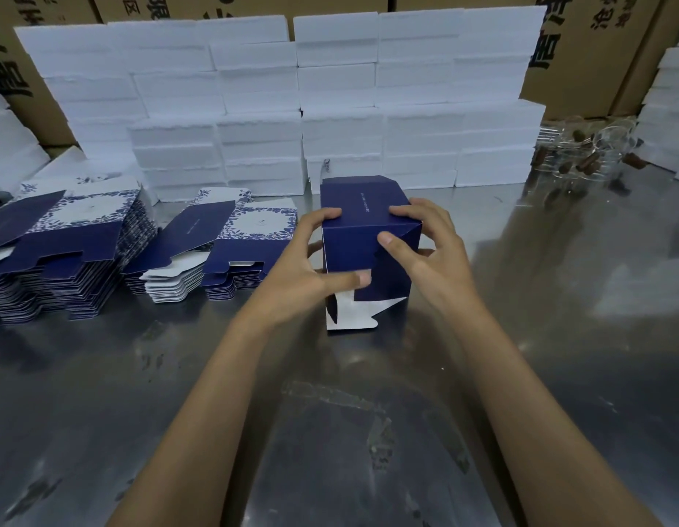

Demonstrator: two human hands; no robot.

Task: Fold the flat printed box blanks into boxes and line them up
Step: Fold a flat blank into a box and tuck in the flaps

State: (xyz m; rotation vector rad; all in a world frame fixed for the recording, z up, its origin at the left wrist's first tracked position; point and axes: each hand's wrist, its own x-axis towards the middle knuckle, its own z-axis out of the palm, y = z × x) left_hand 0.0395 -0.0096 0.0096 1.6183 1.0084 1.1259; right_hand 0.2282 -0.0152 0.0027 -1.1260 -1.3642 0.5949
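Observation:
A dark blue box, partly folded, stands on the steel table in the middle. My left hand grips its left side, thumb pressing a front flap. My right hand grips its right side, thumb on the front face and fingers over the top edge. White-backed flaps stick out at the near bottom of the box. Two stacks of flat blue-and-white printed blanks lie to the left: a tall stack and a lower stack.
A wall of stacked white foam blocks runs along the back of the table. Brown cartons stand behind it. Clear glass jars with corks lie at the back right. More white blocks are at the far right.

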